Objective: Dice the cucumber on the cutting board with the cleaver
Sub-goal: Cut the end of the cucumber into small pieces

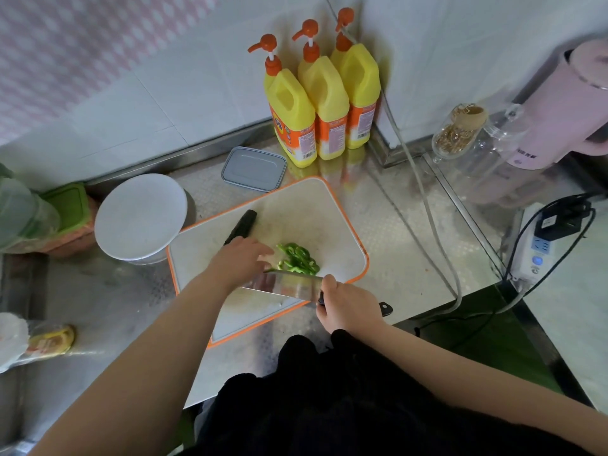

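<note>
Cucumber lies on the cutting board, long axis running up-right from the left hand, whose relaxed grip covers its near end; the right hand grips the cleaver alongside.

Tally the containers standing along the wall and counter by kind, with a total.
Yellow pump bottles: 3
Clear glass jars: 2
Pink kettle: 1
Grey lidded box: 1
Total: 7
</note>
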